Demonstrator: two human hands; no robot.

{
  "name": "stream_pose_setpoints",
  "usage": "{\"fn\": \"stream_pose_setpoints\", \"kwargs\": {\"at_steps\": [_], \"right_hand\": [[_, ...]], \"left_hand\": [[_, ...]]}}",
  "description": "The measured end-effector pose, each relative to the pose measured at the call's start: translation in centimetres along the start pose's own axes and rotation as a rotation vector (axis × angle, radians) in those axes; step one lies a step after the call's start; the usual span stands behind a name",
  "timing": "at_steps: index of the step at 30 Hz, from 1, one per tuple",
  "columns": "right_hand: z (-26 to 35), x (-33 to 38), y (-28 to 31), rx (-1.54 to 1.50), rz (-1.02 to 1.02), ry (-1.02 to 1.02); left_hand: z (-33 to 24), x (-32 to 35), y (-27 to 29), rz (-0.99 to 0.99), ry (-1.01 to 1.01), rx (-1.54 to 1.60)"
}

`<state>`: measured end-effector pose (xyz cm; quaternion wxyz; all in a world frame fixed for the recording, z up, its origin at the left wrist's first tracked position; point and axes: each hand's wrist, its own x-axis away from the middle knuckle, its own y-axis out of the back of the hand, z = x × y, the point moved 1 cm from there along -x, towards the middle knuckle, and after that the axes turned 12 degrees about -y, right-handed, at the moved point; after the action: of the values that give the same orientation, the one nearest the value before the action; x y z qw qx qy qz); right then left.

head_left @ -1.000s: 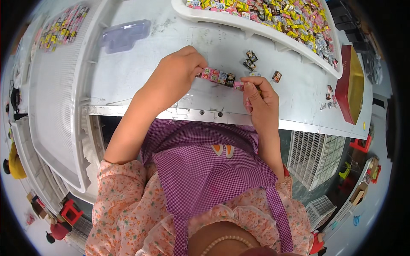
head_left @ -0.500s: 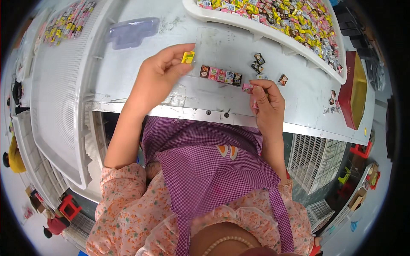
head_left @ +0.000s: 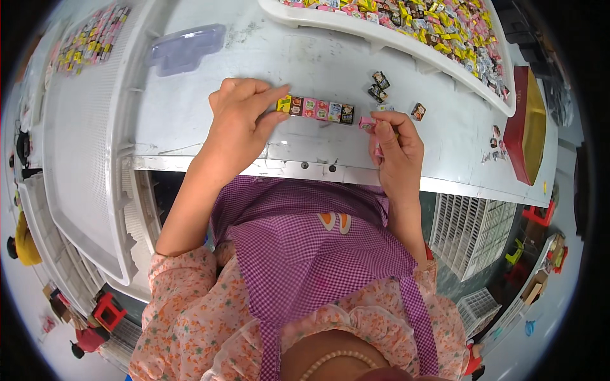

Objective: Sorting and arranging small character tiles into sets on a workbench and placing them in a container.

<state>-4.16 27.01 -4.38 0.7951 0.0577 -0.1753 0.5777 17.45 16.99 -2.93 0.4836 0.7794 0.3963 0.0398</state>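
A short row of small wrapped candies (head_left: pixel 322 110), brown, pink, white-blue and black, lies on the pale table in front of me. My left hand (head_left: pixel 240 120) pinches a yellow wrapped candy (head_left: pixel 284 103) between thumb and fingers, right against the row's left end. Just past the row's right end, my right hand (head_left: pixel 400 141) is closed on a pink wrapped candy (head_left: pixel 366 122). More pink wrapping shows lower down by its fingers, partly hidden by the hand. Close beyond that hand lie loose black candies (head_left: pixel 377 93) and one brown-black candy (head_left: pixel 418 112).
A white tray (head_left: pixel 356 30) heaped with mixed candies stands at the far right. On the left is a perforated white tray (head_left: pixel 89 152) with candies grouped at its far end. A clear plastic tray (head_left: pixel 187 49) lies beside it. A red-and-gold box (head_left: pixel 526 127) stands at the right edge.
My left hand has moved down and slightly right, bringing the yellow candy from above the table to the row's left end. My right hand has barely moved.
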Motion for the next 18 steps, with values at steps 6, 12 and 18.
{"fn": "stream_pose_setpoints", "kwargs": {"at_steps": [6,12,18], "right_hand": [[0.0,-0.1,0.1,-0.013,0.01,0.015],[0.1,0.1,0.3,-0.053,-0.017,-0.034],[0.2,0.3,0.9,-0.339,-0.013,-0.115]], "left_hand": [[-1.3,0.3,-0.4,0.041,-0.054,-0.259],[-3.2,1.0,-0.4,0.189,-0.051,-0.413],[-2.7,0.6,0.3,0.163,0.005,-0.299]]}}
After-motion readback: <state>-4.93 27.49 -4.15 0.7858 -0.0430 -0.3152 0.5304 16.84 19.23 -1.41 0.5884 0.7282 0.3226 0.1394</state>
